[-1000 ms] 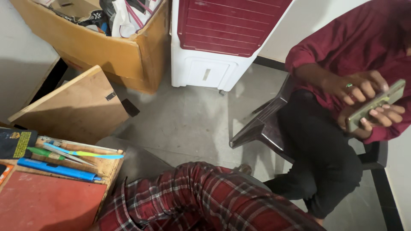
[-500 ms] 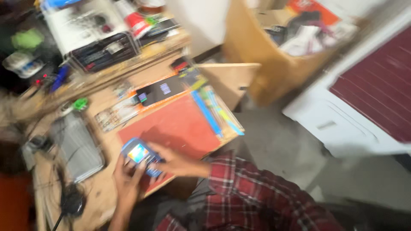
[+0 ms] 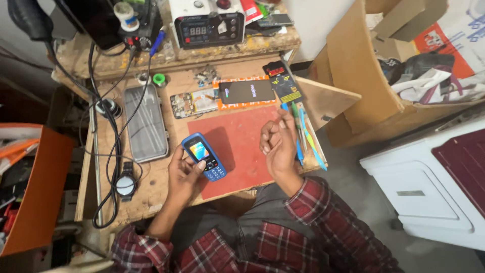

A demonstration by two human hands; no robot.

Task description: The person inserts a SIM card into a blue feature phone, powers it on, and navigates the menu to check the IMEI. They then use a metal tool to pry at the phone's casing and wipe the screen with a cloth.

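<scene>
My left hand [image 3: 183, 173] grips a small blue keypad phone [image 3: 204, 156] with its screen lit, held just above the wooden workbench [image 3: 151, 194], thumb resting on the keys. My right hand [image 3: 277, 144] hovers empty over the right side of a red work mat [image 3: 237, 126], fingers loosely curled and apart. Both arms wear red plaid sleeves.
A dark smartphone [image 3: 247, 92] and an opened phone board [image 3: 194, 102] lie behind the mat. Blue and green tools [image 3: 303, 136] line its right edge. A grey metal tray [image 3: 145, 123], black cables [image 3: 108, 146], a wristwatch [image 3: 125, 184], a bench machine [image 3: 207, 23], a cardboard box [image 3: 369, 86] and a white appliance [image 3: 429, 187] surround.
The view swung from the floor and a seated person in maroon to the workbench. My hands came into sight with the blue phone, and the right hand has lifted off it.
</scene>
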